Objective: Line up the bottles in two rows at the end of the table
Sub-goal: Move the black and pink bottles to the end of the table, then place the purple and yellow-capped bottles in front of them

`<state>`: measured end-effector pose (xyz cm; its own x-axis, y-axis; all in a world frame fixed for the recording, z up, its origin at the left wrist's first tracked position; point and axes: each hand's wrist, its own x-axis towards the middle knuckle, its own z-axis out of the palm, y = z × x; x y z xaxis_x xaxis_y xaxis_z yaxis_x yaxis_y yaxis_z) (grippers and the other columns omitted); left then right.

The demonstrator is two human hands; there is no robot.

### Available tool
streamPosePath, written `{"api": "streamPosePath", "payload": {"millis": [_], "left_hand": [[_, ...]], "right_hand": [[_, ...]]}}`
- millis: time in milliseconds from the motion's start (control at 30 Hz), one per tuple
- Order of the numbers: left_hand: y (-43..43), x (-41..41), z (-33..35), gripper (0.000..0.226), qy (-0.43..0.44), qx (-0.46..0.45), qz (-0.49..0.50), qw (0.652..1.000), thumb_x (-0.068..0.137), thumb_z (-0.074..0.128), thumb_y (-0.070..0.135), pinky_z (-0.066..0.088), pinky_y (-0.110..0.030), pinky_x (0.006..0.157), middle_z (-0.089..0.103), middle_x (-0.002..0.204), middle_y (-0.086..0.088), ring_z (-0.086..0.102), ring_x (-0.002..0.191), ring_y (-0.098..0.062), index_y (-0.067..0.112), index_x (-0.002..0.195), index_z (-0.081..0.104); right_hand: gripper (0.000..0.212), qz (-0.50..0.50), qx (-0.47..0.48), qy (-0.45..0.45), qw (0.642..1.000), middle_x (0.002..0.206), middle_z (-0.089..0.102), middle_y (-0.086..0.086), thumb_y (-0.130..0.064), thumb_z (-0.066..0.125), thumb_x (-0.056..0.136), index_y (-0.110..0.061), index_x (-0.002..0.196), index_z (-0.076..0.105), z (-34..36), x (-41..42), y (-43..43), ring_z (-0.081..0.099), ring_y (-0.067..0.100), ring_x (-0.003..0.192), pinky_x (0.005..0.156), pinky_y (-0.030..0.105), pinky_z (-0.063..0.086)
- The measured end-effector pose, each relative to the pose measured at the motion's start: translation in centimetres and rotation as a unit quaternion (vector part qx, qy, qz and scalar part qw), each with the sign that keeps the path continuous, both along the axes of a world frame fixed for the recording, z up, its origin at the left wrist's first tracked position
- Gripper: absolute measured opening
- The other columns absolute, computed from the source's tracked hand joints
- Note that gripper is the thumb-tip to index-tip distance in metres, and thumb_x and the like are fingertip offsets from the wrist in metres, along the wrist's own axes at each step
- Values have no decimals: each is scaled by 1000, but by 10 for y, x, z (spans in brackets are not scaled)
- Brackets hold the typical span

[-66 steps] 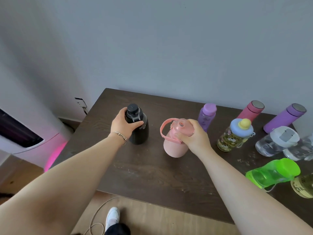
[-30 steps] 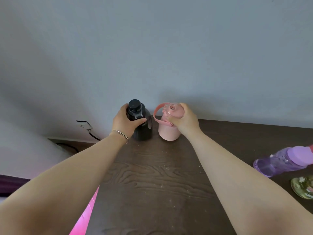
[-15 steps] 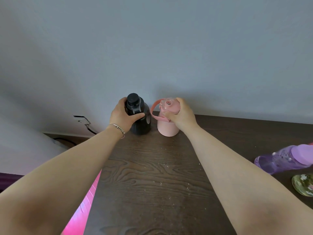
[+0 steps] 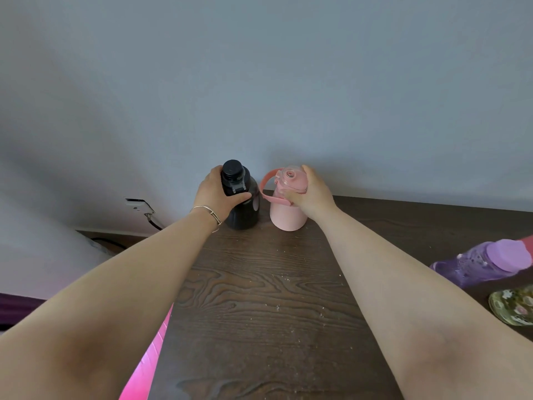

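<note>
A black bottle (image 4: 243,210) with a black cap stands upright at the far left corner of the dark wooden table (image 4: 259,284), close to the wall. My left hand (image 4: 215,194) grips its neck and shoulder. Right beside it stands a pink bottle (image 4: 287,216) with a pink strap handle; my right hand (image 4: 310,192) is closed over its lid. The two bottles are side by side, a small gap apart. A purple bottle (image 4: 484,262) shows at the right edge, and part of a patterned yellowish bottle (image 4: 513,308) below it.
A grey wall rises just behind the table's far edge. Left of the table, a wall socket (image 4: 138,204) with a cable hangs low, and a pink glow (image 4: 147,359) runs along the table's left edge. Crumbs dot the tabletop.
Both hands have carried the black and pink bottles from the table's middle to its far left corner by the wall. In the last half second they have barely shifted.
</note>
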<state>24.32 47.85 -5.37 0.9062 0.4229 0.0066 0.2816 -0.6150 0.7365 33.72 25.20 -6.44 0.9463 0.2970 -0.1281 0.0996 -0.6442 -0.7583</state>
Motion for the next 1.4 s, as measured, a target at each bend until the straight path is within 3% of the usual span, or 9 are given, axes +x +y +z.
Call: {"api": "streamPosePath", "payload": {"millis": [133, 233, 333, 467, 733, 833, 1000, 1233, 1400], "left_hand": [[-6, -7, 10, 97, 53, 63, -3, 997, 73, 75, 50, 36, -46, 106, 35, 148, -9, 34, 134, -31, 16, 147, 22], [-15, -20, 19, 100, 83, 246, -30, 965, 79, 64, 58, 25, -52, 111, 9, 159, -9, 11, 144, -30, 17, 150, 7], [-26, -34, 26, 96, 68, 385, -95, 916, 83, 56, 61, 19, -53, 113, 4, 160, -10, 3, 146, -29, 16, 150, 5], [-45, -50, 35, 92, 75, 445, -155, 879, 85, 53, 59, 15, -52, 113, 7, 160, -10, 3, 146, -28, 15, 150, 7], [-107, -86, 48, 92, 64, 460, -235, 854, 86, 50, 60, 15, -53, 114, -1, 160, -12, -1, 147, -27, 12, 149, 5], [-135, -95, 57, 92, 58, 472, -246, 844, 87, 48, 61, 15, -51, 114, 5, 159, -12, 2, 146, -28, 11, 150, 3], [-190, -106, 65, 91, 56, 474, -262, 839, 88, 47, 61, 20, -47, 113, 9, 158, -10, 6, 145, -29, 10, 149, 3], [-293, -102, 54, 90, 71, 468, -281, 835, 90, 46, 60, 13, -47, 116, 4, 160, -9, 1, 147, -25, 12, 151, 1], [-379, -88, 52, 94, 60, 460, -275, 842, 88, 49, 61, 13, -46, 117, 6, 160, -9, 4, 147, -26, 13, 151, -2]], "right_hand": [[92, 6, -39, -30, 999, 151, 37, 9, -42, 76, 82, -21, 154, 22, 12, -16, -5, 39, 27, 135, 98, 38, 39], [83, 32, -70, -89, 993, 144, 43, 9, -40, 74, 84, -22, 151, 28, 25, -37, -16, 45, 27, 128, 93, 40, 44], [74, 74, -163, -161, 971, 146, 42, 10, -36, 70, 87, -17, 149, 34, 36, -59, -32, 43, 32, 129, 96, 41, 43], [78, 85, -314, -225, 919, 156, 32, 13, -37, 65, 91, -15, 154, 24, 48, -91, -55, 30, 34, 142, 113, 42, 26], [79, 30, -368, -213, 905, 159, 26, 7, -41, 61, 93, -18, 155, 18, 67, -154, -123, 16, 26, 149, 120, 45, 14], [78, 5, -374, -207, 904, 160, 25, 8, -42, 60, 94, -18, 155, 19, 74, -171, -153, 15, 27, 149, 121, 45, 13], [78, -40, -368, -186, 910, 160, 25, 8, -42, 60, 94, -16, 155, 20, 76, -194, -218, 16, 28, 149, 119, 46, 16], [75, -83, -358, -164, 916, 155, 34, 7, -45, 61, 92, -16, 152, 28, 65, -209, -338, 27, 26, 144, 117, 44, 23], [79, -96, -346, -157, 920, 159, 28, 10, -44, 63, 91, -16, 154, 24, 61, -200, -427, 24, 28, 146, 117, 44, 23]]}}
